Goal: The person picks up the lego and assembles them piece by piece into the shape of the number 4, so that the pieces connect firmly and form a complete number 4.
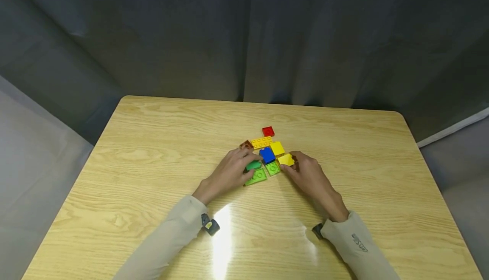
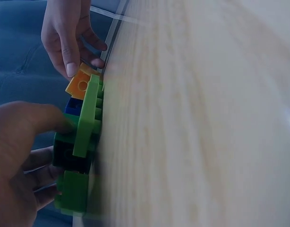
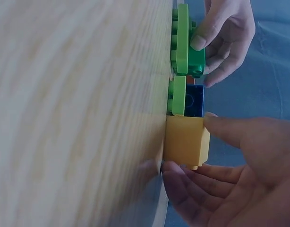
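Note:
My left hand (image 1: 230, 170) pinches a dark green brick (image 1: 254, 165) between thumb and fingers, at the left side of a cluster of toy building bricks. On the right, my right hand (image 1: 311, 176) grips a yellow brick (image 1: 286, 160); the right wrist view shows this yellow brick (image 3: 185, 140) tilted on its side between thumb and fingertips. Between the hands lie a blue brick (image 1: 267, 155) and a small light green brick (image 1: 273, 168). A longer light green brick (image 1: 257, 176) is below the left fingers, partly covered by the thumb.
Behind the hands are another yellow brick (image 1: 277, 148), an orange-yellow studded brick (image 1: 261, 142), a brown brick (image 1: 246, 145) and a red brick (image 1: 268, 131). All lie on a wooden table (image 1: 172, 144). A dark curtain (image 1: 244, 38) hangs beyond its far edge.

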Demonstrator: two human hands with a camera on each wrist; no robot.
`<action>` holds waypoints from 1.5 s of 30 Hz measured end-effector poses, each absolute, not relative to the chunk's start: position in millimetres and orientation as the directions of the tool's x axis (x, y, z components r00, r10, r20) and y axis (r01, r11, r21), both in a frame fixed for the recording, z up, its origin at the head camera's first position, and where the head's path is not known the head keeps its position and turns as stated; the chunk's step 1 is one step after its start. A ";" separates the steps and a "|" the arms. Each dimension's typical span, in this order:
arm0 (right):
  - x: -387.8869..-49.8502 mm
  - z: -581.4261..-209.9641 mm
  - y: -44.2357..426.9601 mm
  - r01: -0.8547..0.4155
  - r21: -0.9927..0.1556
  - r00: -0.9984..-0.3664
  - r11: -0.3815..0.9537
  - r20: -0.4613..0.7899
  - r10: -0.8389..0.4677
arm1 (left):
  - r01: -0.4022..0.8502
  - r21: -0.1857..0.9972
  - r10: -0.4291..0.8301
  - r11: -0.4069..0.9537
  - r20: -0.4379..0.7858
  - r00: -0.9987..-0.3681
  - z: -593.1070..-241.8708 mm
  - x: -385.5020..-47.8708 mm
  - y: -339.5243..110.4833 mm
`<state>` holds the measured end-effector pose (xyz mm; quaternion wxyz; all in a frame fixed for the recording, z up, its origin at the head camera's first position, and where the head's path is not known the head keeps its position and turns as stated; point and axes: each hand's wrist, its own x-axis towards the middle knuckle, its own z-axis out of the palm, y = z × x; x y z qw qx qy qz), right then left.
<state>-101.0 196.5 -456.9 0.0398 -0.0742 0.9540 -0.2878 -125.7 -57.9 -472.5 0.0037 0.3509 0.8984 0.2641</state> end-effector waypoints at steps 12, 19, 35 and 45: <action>-99.7 -458.2 196.9 -0.101 -0.582 -0.987 0.807 -0.045 -0.156 | 0.625 0.556 0.600 0.548 0.260 -0.757 -475.9 -124.3 -59.5; -99.3 -458.1 197.5 -0.110 -0.582 -0.986 0.806 -0.040 -0.163 | 0.616 0.575 0.589 0.539 0.266 -0.763 -476.3 -125.1 -57.9; -96.8 -456.6 194.5 -0.138 -0.582 -0.985 0.801 -0.001 -0.171 | 0.589 0.634 0.571 0.501 0.268 -0.775 -477.9 -126.1 -64.1; -96.2 -451.1 186.7 -0.195 -0.616 -0.979 0.763 0.080 -0.186 | 0.511 0.636 0.547 0.578 0.163 -0.821 -474.9 -124.7 -66.7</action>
